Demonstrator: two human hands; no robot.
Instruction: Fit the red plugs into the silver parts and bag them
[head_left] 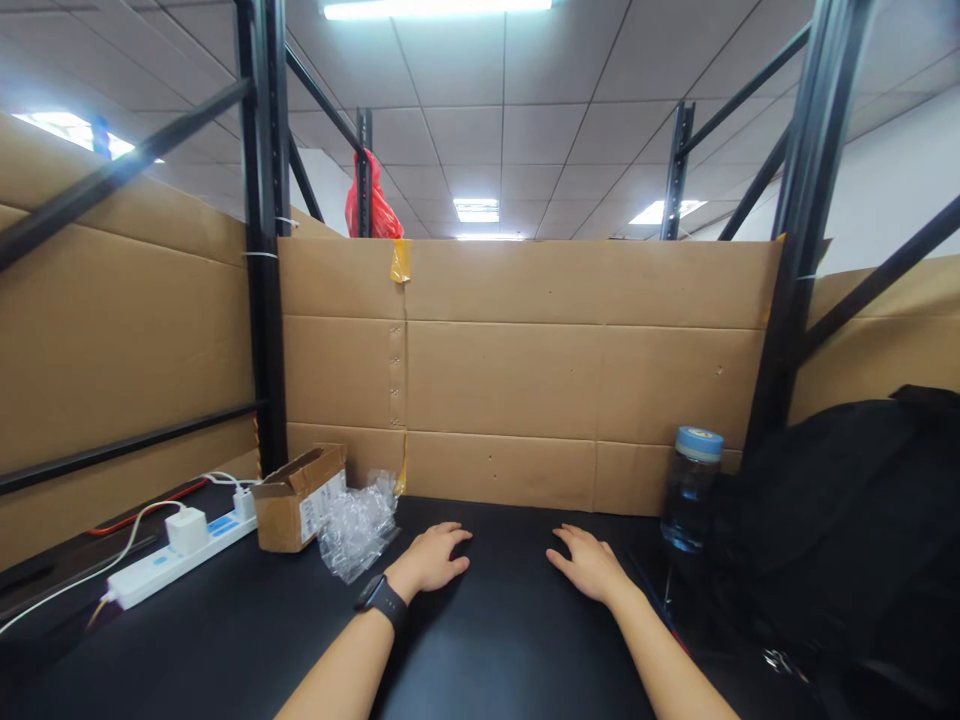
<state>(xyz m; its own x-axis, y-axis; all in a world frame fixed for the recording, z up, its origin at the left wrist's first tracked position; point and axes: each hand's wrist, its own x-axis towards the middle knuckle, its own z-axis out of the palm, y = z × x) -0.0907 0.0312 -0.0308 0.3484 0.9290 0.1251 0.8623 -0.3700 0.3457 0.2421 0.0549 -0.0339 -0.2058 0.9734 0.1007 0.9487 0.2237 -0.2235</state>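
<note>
My left hand (431, 558) rests palm down over the black tabletop (480, 640), its fingers stretched forward and the thumb apart. A dark smartwatch (381, 600) is strapped round that wrist. Just left of this hand lies a crumpled clear plastic wrap (358, 530), not touching it. Across from it, my right hand (589, 565) is likewise palm down with fingers spread and holds nothing. Nearest to it on the right is a clear bottle with a blue lid (690, 490). Bare tabletop shows between the two hands.
An opened cardboard box (289, 515) and a white power strip (184, 560) with plugs are at left. A black backpack (847, 540) fills the right side. Behind stands a cardboard wall (502, 380) between black metal posts (264, 300). A red plastic bag (379, 205) hangs beyond it.
</note>
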